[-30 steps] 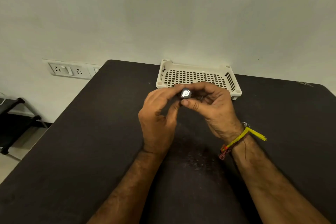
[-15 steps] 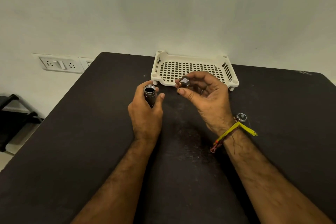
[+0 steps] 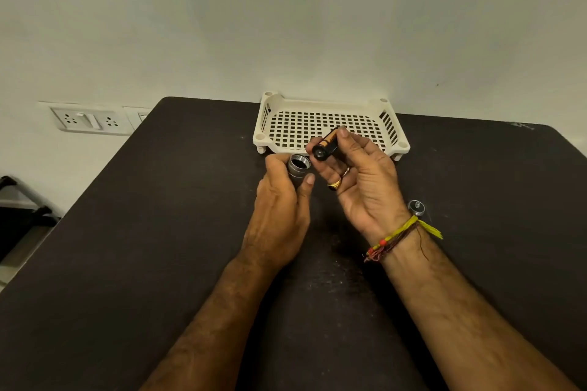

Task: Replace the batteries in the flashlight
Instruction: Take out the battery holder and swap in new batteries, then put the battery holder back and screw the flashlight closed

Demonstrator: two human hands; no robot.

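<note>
1. The left hand (image 3: 279, 216) was closed round the flashlight body (image 3: 298, 168), holding it upright over the middle of the desk (image 3: 158, 232), threaded open end up and the bore dark
2. The right hand (image 3: 365, 187) pinched a battery (image 3: 325, 146) between thumb and fingertips, tilted, its near end hanging just beside and above the open mouth of the body, not yet inside
3. The battery looked a small, hard, smooth cylinder, light and apt to slip; a hold on its side near the far end, as here, would leave the leading end free to enter
4. The metal body seemed rigid and light; a wrap below the threads kept the mouth clear
5. A small round cap (image 3: 416, 207) lay on the desk just behind the right wrist, apart from both hands
6. A white slotted tray (image 3: 320, 105) stood at the desk's far edge, against the wall; whether it held anything could not be told behind the right hand
</note>
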